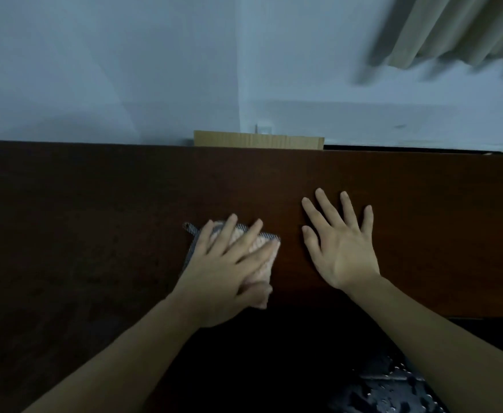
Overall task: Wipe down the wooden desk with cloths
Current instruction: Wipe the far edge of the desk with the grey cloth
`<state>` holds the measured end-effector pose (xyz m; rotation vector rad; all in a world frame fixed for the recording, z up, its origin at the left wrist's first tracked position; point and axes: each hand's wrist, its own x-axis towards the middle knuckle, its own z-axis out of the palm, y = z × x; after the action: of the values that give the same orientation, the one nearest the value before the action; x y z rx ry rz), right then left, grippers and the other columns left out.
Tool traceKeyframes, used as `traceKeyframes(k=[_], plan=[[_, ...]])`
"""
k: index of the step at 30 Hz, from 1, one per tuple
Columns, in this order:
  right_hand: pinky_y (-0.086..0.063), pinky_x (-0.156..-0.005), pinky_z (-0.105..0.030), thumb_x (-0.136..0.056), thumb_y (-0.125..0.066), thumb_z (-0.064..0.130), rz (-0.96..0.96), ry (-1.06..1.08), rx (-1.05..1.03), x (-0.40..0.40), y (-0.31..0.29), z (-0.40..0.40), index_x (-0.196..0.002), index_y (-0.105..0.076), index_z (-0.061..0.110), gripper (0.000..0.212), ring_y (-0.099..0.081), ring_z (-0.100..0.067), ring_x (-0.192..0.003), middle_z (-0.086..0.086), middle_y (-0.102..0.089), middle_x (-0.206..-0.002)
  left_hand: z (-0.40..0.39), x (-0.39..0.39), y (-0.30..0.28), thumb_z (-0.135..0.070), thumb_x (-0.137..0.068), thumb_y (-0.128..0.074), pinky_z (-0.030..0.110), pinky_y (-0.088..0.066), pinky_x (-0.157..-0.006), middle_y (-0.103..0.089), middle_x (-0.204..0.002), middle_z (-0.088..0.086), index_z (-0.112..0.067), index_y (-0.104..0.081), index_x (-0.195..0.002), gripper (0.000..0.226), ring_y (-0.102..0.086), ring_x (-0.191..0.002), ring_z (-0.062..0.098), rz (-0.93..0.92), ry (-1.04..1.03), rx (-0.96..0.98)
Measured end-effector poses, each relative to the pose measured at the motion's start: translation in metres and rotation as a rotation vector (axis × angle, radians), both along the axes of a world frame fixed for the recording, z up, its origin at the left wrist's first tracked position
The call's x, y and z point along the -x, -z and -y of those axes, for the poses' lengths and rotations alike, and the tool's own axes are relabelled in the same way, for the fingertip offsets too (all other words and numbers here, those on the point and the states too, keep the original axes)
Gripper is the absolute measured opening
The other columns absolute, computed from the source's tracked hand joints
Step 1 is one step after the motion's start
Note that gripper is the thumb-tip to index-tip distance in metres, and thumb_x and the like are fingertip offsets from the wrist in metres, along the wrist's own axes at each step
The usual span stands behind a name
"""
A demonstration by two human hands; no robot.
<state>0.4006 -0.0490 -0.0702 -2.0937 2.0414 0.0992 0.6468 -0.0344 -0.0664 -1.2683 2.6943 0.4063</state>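
Pink and fluffy, the small square cloth with grey-blue edging and a hanging loop (259, 248) lies flat on the dark reddish-brown wooden desk (95, 219), near its front edge. On top of it is the left hand (229, 269), fingers straight and fanned out, palm pressing down, thumb lying along the cloth's near side; the loop corner pokes out beyond the fingers on the far side. Just beside the cloth is the right hand (342, 245), flat on bare wood, all five fingers spread wide and holding nothing, not touching the cloth. Both forearms are bare. Beyond the cloth, behind the desk's back edge, the top of a tan cardboard box (259, 140) stands against a pale blue-white wall (125, 70). Beige pleated curtains (453, 28) hang high above, blurred. Below the desk's front edge, a dark patterned fabric (393, 391) shows.
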Motion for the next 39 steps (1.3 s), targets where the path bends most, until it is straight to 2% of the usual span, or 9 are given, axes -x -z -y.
traceKeyframes(k=[2, 3, 7, 14, 33, 39], plan=[[0.007, -0.122, -0.062, -0.094, 0.006, 0.059, 0.012, 0.009, 0.005, 0.000, 0.000, -0.001, -0.161, -0.007, 0.039, 0.071, 0.011, -0.030, -0.156, 0.010, 0.002, -0.170, -0.002, -0.010, 0.003, -0.079, -0.096, -0.008, 0.054, 0.013, -0.121, 0.012, -0.169, -0.011, -0.049, 0.007, -0.158, 0.070, 0.019, -0.155, 0.028, 0.011, 0.058, 0.021], [0.007, -0.122, -0.062, -0.094, 0.005, 0.059, 0.016, 0.012, 0.007, 0.001, 0.000, -0.002, -0.161, -0.008, 0.039, 0.071, 0.010, -0.030, -0.156, 0.010, 0.001, -0.170, 0.004, -0.012, 0.003, -0.080, -0.095, -0.008, 0.053, 0.014, -0.121, 0.015, -0.168, -0.012, -0.051, 0.009, -0.156, 0.070, 0.022, -0.154, 0.026, 0.013, 0.058, 0.016], [0.008, -0.121, -0.061, -0.095, 0.003, 0.060, 0.018, 0.020, 0.012, 0.003, 0.001, -0.001, -0.161, -0.011, 0.040, 0.070, 0.008, -0.029, -0.156, 0.010, -0.002, -0.170, 0.050, -0.004, -0.002, -0.082, -0.087, -0.002, 0.054, 0.019, -0.120, 0.028, -0.164, -0.014, -0.054, 0.018, -0.153, 0.074, 0.030, -0.151, 0.025, 0.046, -0.060, -0.001], [0.012, -0.122, -0.055, -0.094, 0.006, 0.061, 0.020, 0.030, 0.014, 0.003, 0.001, -0.002, -0.160, -0.008, 0.044, 0.070, 0.013, -0.023, -0.155, 0.016, 0.004, -0.168, 0.113, 0.006, 0.006, -0.079, -0.094, -0.009, 0.057, 0.017, -0.120, 0.023, -0.166, -0.009, -0.050, 0.013, -0.156, 0.073, 0.023, -0.153, 0.029, 0.043, -0.218, 0.064], [0.003, -0.123, -0.060, -0.104, -0.008, 0.058, 0.065, 0.030, 0.042, 0.008, 0.007, -0.003, -0.159, -0.014, 0.043, 0.057, 0.003, -0.024, -0.157, 0.014, -0.009, -0.168, 0.130, 0.004, 0.004, -0.078, -0.094, -0.008, 0.059, 0.016, -0.120, 0.023, -0.167, -0.006, -0.047, 0.010, -0.158, 0.074, 0.025, -0.152, 0.032, 0.014, -0.166, 0.034], [0.005, -0.124, -0.057, -0.104, -0.009, 0.058, 0.078, 0.030, 0.069, 0.009, 0.010, -0.004, -0.159, -0.017, 0.044, 0.057, 0.004, -0.023, -0.157, 0.016, -0.008, -0.168, 0.152, 0.004, 0.006, -0.077, -0.096, -0.013, 0.058, 0.018, -0.120, 0.023, -0.167, -0.008, -0.048, 0.007, -0.158, 0.072, 0.025, -0.152, 0.031, -0.003, -0.248, 0.048]])
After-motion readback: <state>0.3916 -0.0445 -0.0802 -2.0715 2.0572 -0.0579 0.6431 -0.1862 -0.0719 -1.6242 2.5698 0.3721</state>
